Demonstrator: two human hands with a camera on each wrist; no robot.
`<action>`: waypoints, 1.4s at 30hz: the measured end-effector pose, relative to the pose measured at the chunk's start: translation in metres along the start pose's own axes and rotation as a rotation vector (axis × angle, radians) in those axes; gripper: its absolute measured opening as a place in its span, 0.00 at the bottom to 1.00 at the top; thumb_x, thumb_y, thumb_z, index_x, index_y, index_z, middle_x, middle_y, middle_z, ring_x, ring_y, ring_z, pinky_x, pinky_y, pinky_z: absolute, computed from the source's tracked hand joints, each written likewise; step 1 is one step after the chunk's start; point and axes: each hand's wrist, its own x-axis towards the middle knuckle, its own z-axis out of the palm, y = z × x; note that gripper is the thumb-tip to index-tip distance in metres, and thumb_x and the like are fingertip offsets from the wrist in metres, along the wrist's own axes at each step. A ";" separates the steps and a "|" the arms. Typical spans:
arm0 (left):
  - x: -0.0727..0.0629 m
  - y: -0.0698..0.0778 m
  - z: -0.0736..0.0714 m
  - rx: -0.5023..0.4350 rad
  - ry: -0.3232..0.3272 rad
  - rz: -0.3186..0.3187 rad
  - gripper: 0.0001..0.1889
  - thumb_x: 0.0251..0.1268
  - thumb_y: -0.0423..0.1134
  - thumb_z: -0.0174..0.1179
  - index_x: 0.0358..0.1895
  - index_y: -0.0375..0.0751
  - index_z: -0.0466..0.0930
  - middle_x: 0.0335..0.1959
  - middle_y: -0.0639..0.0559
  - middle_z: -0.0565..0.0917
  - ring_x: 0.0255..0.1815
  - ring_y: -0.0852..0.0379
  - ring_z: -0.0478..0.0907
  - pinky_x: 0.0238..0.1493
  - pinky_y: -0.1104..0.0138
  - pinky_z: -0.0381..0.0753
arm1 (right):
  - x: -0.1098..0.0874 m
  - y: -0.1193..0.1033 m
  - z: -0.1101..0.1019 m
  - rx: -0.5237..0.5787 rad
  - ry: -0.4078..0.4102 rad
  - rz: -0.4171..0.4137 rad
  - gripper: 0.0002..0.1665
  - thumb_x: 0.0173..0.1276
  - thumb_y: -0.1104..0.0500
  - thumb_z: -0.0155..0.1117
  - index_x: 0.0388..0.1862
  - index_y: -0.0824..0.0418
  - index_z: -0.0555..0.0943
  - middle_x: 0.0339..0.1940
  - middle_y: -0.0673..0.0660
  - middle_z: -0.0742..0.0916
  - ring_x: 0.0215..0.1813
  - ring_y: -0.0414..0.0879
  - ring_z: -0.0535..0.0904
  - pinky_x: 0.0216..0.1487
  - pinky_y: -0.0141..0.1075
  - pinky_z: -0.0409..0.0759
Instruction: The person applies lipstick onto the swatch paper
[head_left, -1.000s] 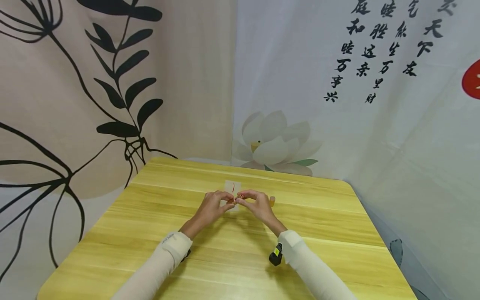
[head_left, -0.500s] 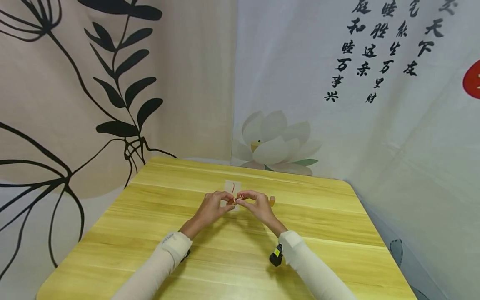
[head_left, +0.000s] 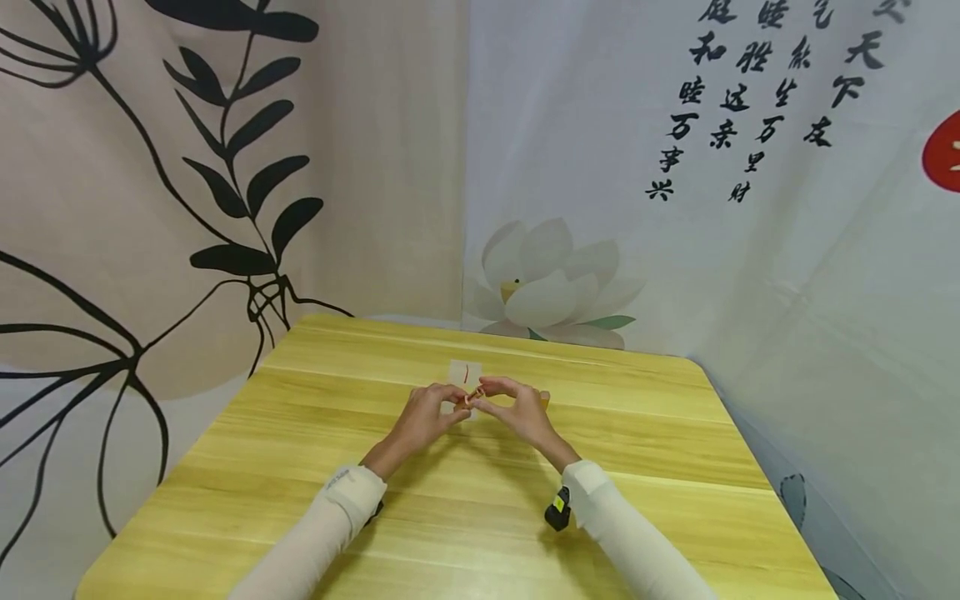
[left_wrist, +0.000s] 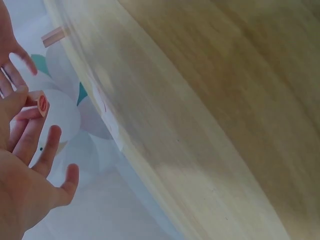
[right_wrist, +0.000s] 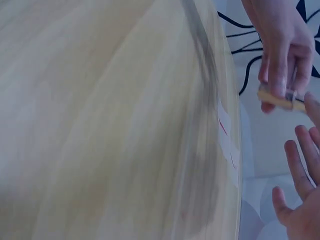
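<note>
My left hand (head_left: 426, 415) pinches a small wooden stamp (left_wrist: 43, 104) between thumb and fingers. Its oval end is red in the left wrist view, and its other fingers spread apart. From the other side, my right hand (head_left: 525, 417) pinches the same piece with thumb and index finger in the head view. Only a fingertip shows at the stamp's end in the right wrist view, the rest of the right fingers held out straight. Both hands are over a white slip of paper (head_left: 466, 372) bearing a red stroke; the hands hide its lower part.
A second small wooden block (left_wrist: 53, 36) stands on the table behind my right hand, mostly covered in the head view. The wood-grain table (head_left: 337, 400) extends to a printed cloth backdrop (head_left: 390, 167). Small black cameras (head_left: 557, 509) are strapped at the wrists.
My right hand has shifted slightly to the right, its thumb and index finger a little wider apart, covering more of the second block. My left hand has barely moved.
</note>
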 end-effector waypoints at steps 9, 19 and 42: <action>-0.004 -0.007 0.001 -0.061 0.018 -0.026 0.11 0.63 0.38 0.76 0.47 0.45 0.87 0.43 0.52 0.91 0.52 0.47 0.86 0.60 0.47 0.81 | 0.000 0.028 -0.035 -0.104 0.141 0.014 0.24 0.67 0.56 0.77 0.60 0.60 0.86 0.56 0.58 0.90 0.56 0.57 0.86 0.52 0.58 0.84; -0.008 -0.011 -0.003 -0.083 0.010 -0.047 0.11 0.65 0.38 0.74 0.48 0.44 0.87 0.44 0.50 0.91 0.57 0.43 0.85 0.63 0.44 0.79 | -0.016 0.066 -0.062 -0.166 0.126 0.176 0.27 0.68 0.58 0.76 0.62 0.68 0.83 0.56 0.65 0.88 0.58 0.61 0.85 0.61 0.56 0.81; -0.009 -0.009 -0.003 -0.098 -0.008 -0.063 0.13 0.64 0.40 0.74 0.50 0.44 0.88 0.46 0.50 0.91 0.57 0.46 0.85 0.63 0.48 0.79 | -0.011 0.066 -0.057 -0.165 0.189 0.051 0.20 0.64 0.61 0.78 0.54 0.66 0.88 0.43 0.59 0.92 0.49 0.56 0.89 0.58 0.56 0.82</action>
